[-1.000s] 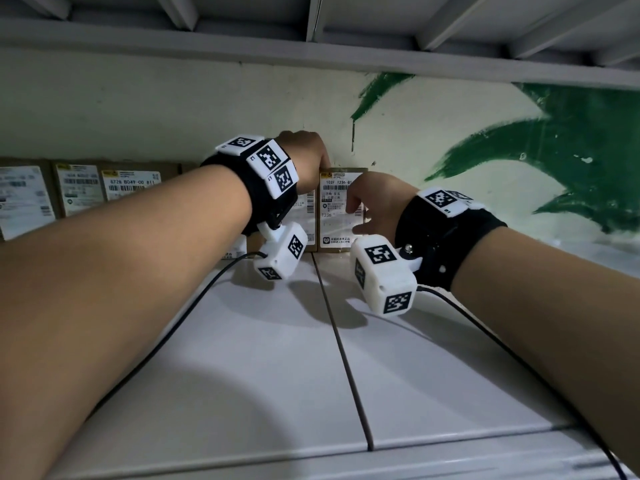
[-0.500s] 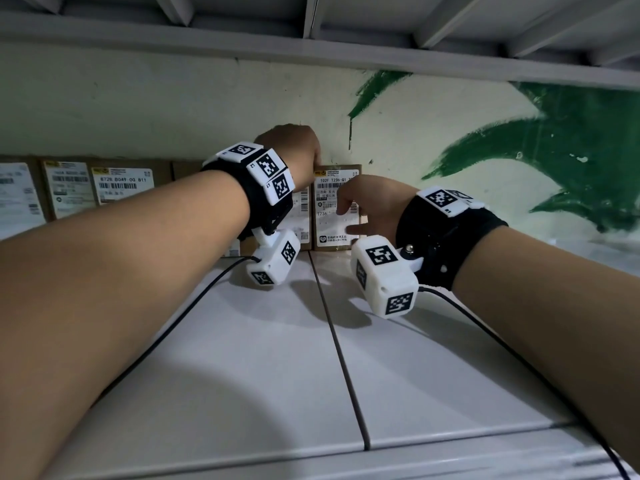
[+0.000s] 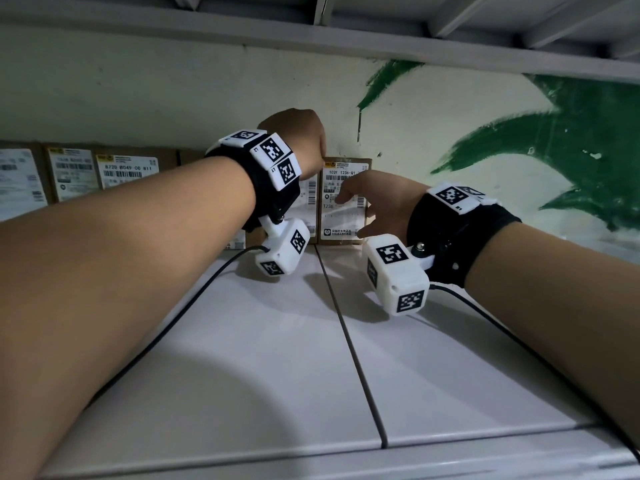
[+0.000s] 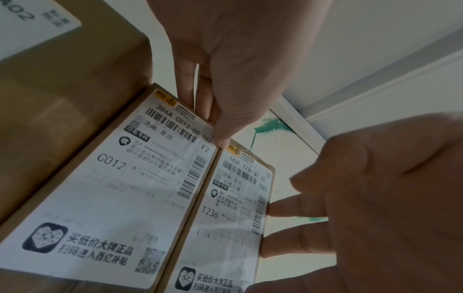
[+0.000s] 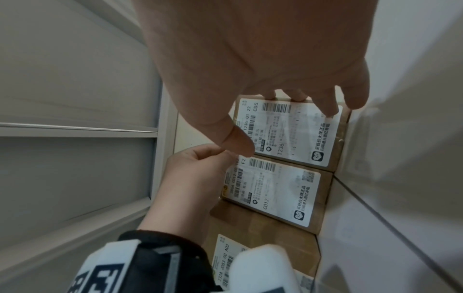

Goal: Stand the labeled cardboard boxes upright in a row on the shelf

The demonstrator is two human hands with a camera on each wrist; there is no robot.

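Observation:
Two labeled cardboard boxes stand upright side by side against the back wall. They are the C012 box (image 3: pixel 310 199) (image 4: pixel 140 188) (image 5: pixel 275 194) and, to its right, the T236 box (image 3: pixel 341 216) (image 4: pixel 233 218) (image 5: pixel 295 134). My left hand (image 3: pixel 298 140) (image 4: pixel 213 123) pinches the top right corner of the C012 box, thumb in front and fingers behind. My right hand (image 3: pixel 367 209) (image 5: pixel 288 111) is beside the T236 box. Its straight fingers (image 4: pixel 288 208) touch the box's right edge, and the thumb is off the label.
More labeled boxes (image 3: pixel 126 168) stand in a row to the left, with a larger brown box (image 4: pixel 62 89) next to the C012 box. The white shelf (image 3: pixel 277 358) has a seam (image 3: pixel 349 341) down its middle. Another shelf (image 3: pixel 311 39) runs close overhead. The wall to the right has green paint (image 3: pixel 554 150).
My right hand has loosened from the front of the T236 box; its fingers now lie straighter at the box's right edge. The left hand stays at the top of the C012 box.

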